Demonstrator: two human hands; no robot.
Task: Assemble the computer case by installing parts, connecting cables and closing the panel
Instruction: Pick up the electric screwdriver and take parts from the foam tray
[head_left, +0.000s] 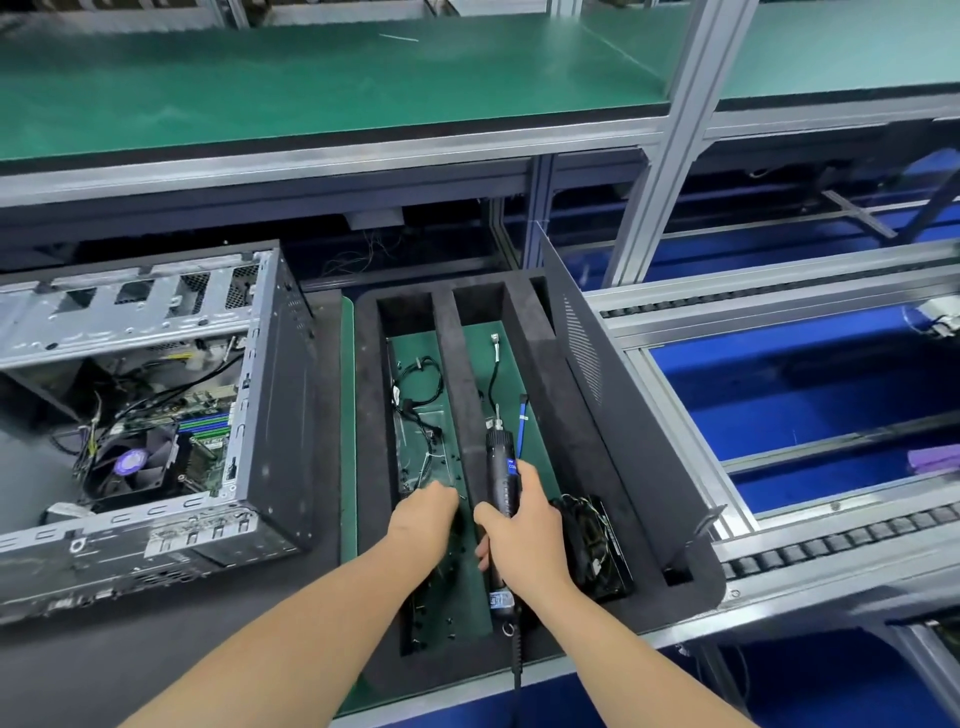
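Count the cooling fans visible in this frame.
2. A cooler fan sits inside the open computer case; a loose fan lies in the foam tray beside the right hand. More may be hidden inside the case.

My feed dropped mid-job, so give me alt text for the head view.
The right hand grips an electric screwdriver over a black foam tray, while the left hand reaches into its left compartment among small screws. The open computer case sits to the left; a dark side panel stands in the tray's right slot.
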